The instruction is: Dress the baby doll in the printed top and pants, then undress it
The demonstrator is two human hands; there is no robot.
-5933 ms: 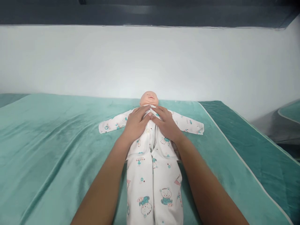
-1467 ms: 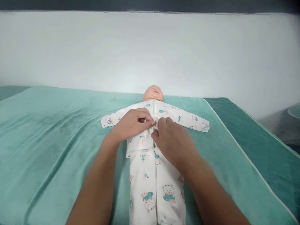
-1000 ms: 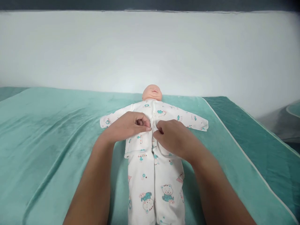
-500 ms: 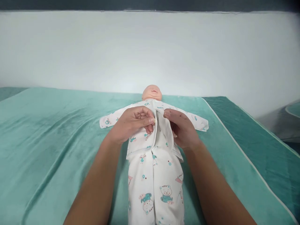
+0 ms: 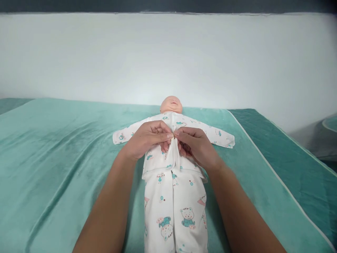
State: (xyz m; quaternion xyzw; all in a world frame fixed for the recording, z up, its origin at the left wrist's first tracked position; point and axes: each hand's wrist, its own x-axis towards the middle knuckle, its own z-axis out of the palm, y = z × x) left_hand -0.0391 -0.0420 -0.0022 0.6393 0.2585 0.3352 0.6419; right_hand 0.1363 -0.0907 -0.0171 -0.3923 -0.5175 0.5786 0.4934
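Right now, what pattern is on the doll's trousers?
White trousers, teal and pink cartoon-animal print; head view.

Left hand [image 5: 150, 137]: bare, slender fingers [image 5: 159, 126], short thumbnail [image 5: 170, 135]
Right hand [image 5: 198, 143]: bare, rounded back
Forearms [image 5: 109, 196]: bare, smooth, unmarked, tapering toward narrower wrists [image 5: 128, 155]

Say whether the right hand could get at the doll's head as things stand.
Likely yes: nothing stands between the right hand and the head. It seems to pinch the shirt front, though, so it would probably need to let go first.
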